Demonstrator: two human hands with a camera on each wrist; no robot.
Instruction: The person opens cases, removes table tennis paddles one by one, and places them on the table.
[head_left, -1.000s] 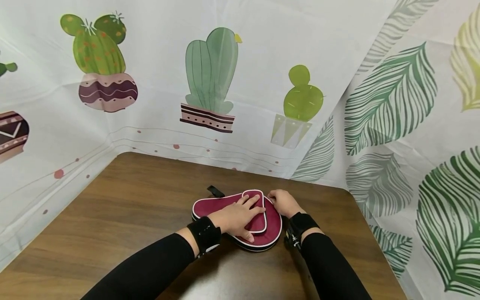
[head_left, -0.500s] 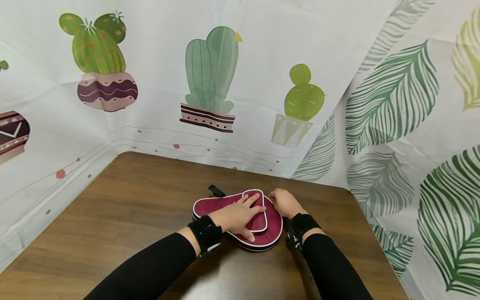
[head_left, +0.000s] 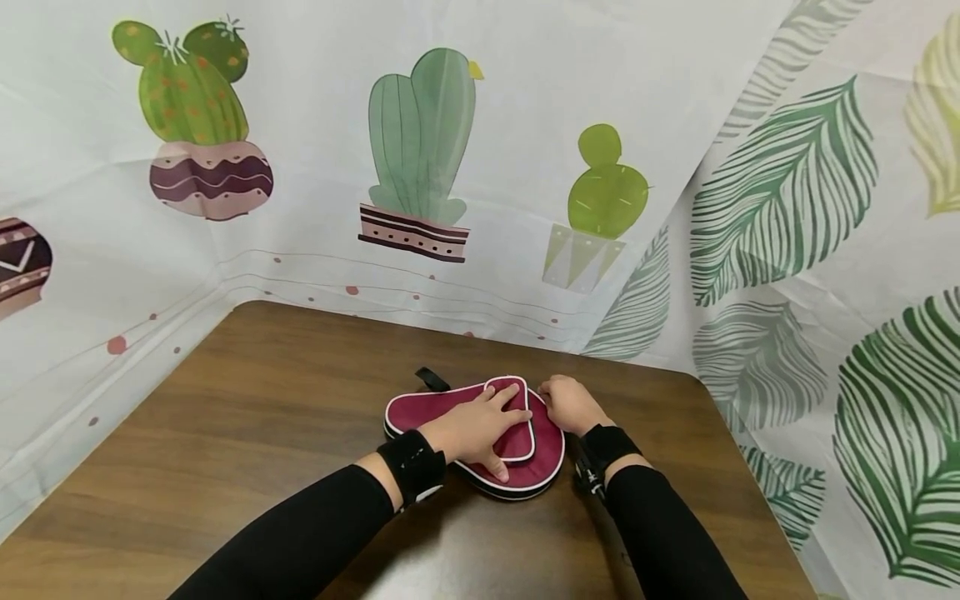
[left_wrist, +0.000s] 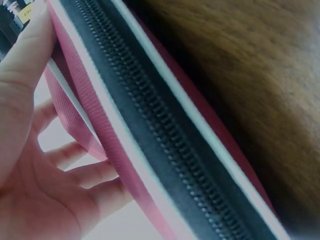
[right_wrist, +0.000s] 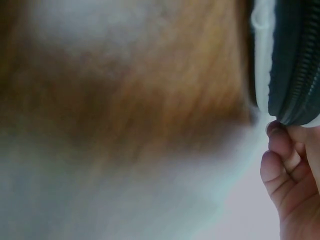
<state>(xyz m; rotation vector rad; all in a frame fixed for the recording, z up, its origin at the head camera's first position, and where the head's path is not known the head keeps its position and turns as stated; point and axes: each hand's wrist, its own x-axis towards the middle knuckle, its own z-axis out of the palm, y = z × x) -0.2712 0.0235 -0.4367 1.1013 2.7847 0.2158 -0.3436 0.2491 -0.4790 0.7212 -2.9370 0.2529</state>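
Observation:
A maroon table tennis paddle case [head_left: 423, 407] with white piping lies flat on the table, its narrow end to the left. My left hand [head_left: 472, 429] rests across its raised front pocket [head_left: 519, 447] with fingers spread. In the left wrist view, black zipper teeth [left_wrist: 150, 115] run along the case's side, closed along that stretch. My right hand [head_left: 572, 406] is at the case's far right edge, fingers curled. The right wrist view shows its thumb and fingertips [right_wrist: 280, 140] pinching at the end of the black zipper band [right_wrist: 302, 75]; a pull tab is hidden.
A black strap [head_left: 431, 380] sticks out behind the case's narrow end. The wooden table [head_left: 285, 400] meets a white cloth backdrop [head_left: 315, 167] printed with cacti and leaves at the back and sides.
Both hands and the case stay almost in place. The head view shifts very slightly.

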